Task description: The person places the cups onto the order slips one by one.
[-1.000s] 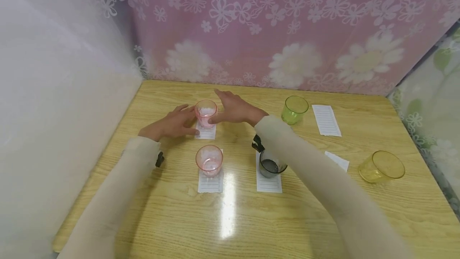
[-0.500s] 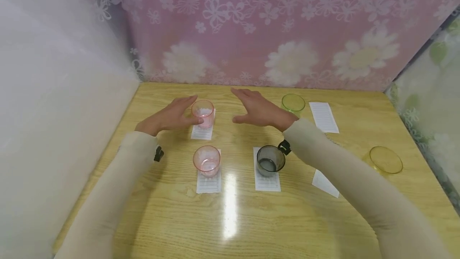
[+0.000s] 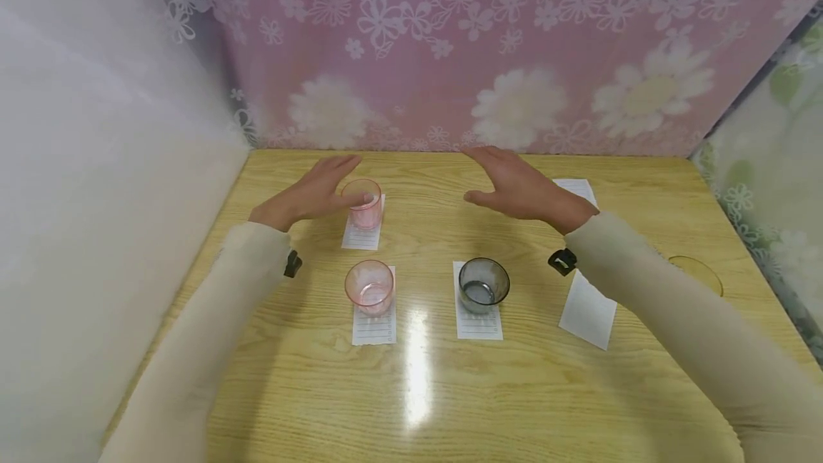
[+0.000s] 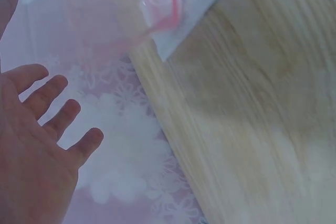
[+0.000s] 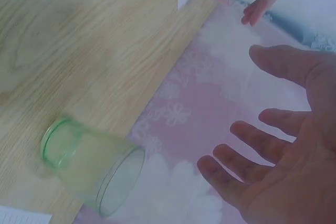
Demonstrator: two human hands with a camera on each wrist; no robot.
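My left hand (image 3: 315, 195) hovers with straight, spread fingers over the far pink cup (image 3: 366, 217), its thumb overlapping the rim in the head view. That cup stands upright on a slip of lined paper (image 3: 358, 240); the left wrist view shows the same pink cup (image 4: 118, 14) apart from the fingers. Farther right, my right hand (image 3: 521, 186) is raised with fingers extended and nothing in it. Nearest to it is a green cup (image 5: 94, 166), seen upright in the right wrist view but hidden behind the hand and forearm in the head view.
A second pink cup (image 3: 369, 290) and a dark grey cup (image 3: 484, 286) stand on lined slips nearer the front. A yellow cup (image 3: 701, 271) at the right is mostly covered by my sleeve. Two more slips, one nearer (image 3: 588, 313) and one farther (image 3: 579, 188), lie at the right.
My right hand has moved from beside the far pink cup to the right, in front of the green cup. My left hand has let go of that pink cup's side and risen slightly.
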